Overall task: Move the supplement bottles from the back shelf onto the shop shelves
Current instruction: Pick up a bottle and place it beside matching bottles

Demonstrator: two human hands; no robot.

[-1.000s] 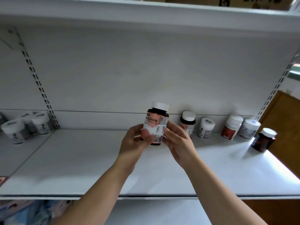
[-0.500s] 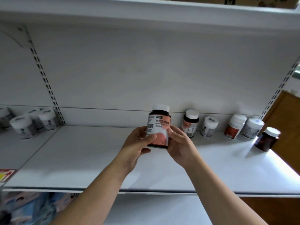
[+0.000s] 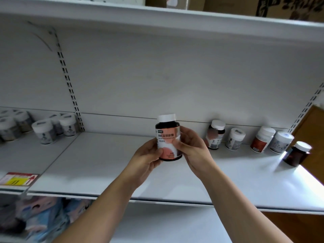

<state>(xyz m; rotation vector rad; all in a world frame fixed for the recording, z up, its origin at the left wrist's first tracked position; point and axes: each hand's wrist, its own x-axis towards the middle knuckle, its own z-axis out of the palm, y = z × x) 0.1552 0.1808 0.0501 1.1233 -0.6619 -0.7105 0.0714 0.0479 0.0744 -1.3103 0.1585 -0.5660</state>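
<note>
White shop shelf (image 3: 98,165) held jars (image 3: 43,132) at nine o'clock. Left hand (image 3: 146,160) and right hand (image 3: 194,151) each had a closed grip on the pink-labelled bottle (image 3: 168,139), upright above centre. Setting it label-forward beside the row (image 3: 235,139) at three o'clock seemed wisest.

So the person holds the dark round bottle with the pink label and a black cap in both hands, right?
Almost: its cap is white, not black. The head view shows the left hand and right hand holding the dark round bottle with the pink label.
</note>
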